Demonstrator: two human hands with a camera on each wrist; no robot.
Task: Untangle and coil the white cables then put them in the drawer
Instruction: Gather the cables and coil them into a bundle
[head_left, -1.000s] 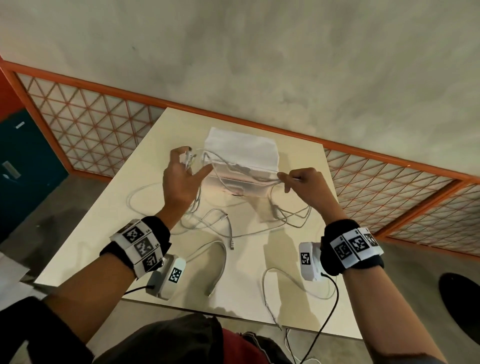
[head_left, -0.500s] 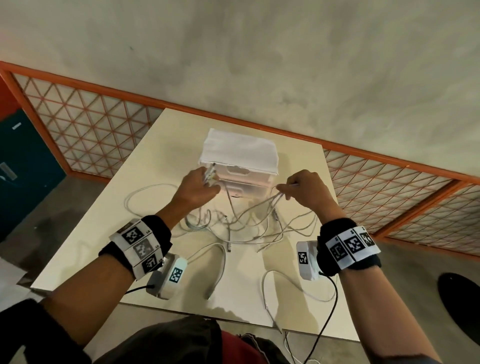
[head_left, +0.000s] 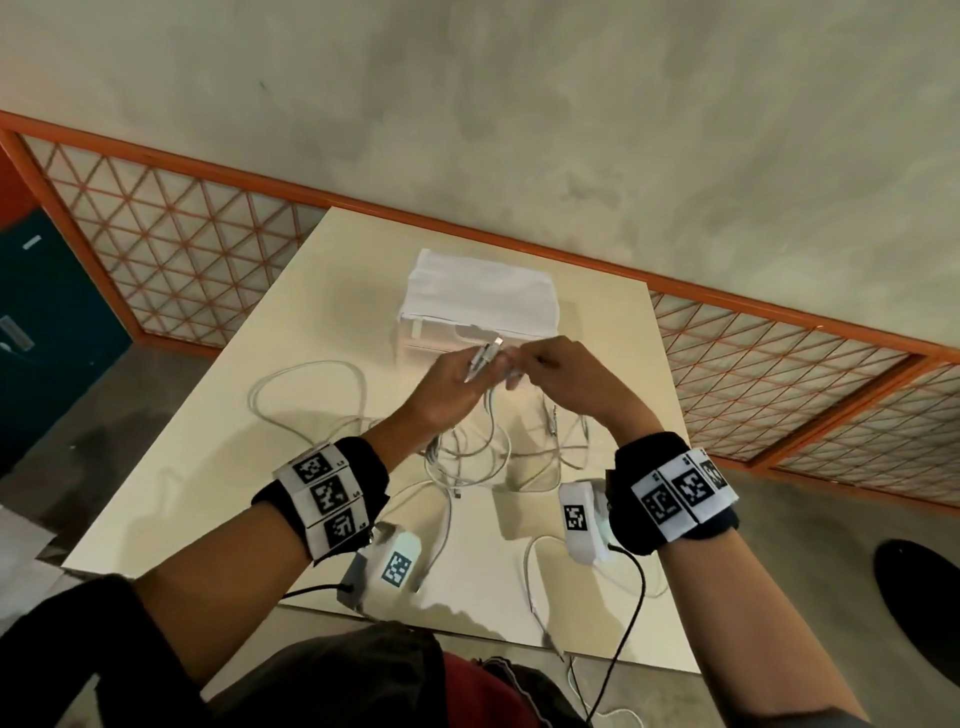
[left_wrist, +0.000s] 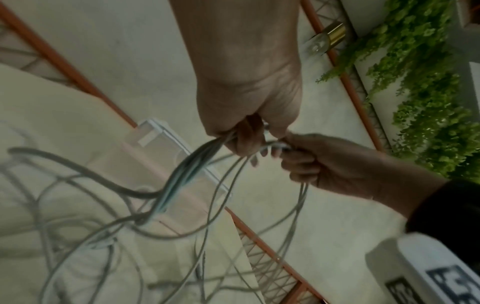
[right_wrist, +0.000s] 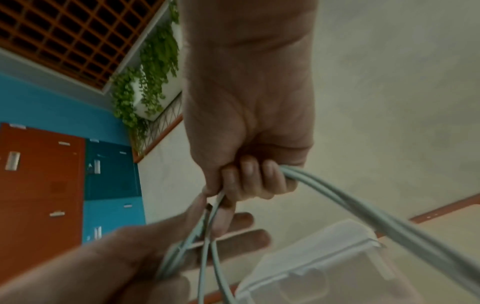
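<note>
Landmark: a small white drawer unit (head_left: 478, 306) stands on the far half of a cream table (head_left: 218, 447); every place below is given from it.
Cables: the white cables (head_left: 467, 452) are a loose tangle on the table just in front of the drawer unit, with several strands lifted up to the hands. One big loop lies to its front left, and one strand trails to the table's near edge.
Left hand: the left hand (head_left: 447, 389), raised just in front of the drawer unit, has its fingers curled round a bundle of strands; connector ends (head_left: 485, 353) stick up above it.
Right hand: the right hand (head_left: 566, 374), touching or nearly touching the left, has curled fingers round two strands and pinches at the left hand's bundle.
Drawers: whether any is open cannot be told.
Step, as judged: passing a gathered turn across, still early.
Doing it well: keep the connector ends together in the left hand, feed one strand at a time, and lift gently so hanging loops don't snag or tighten a knot.
</note>
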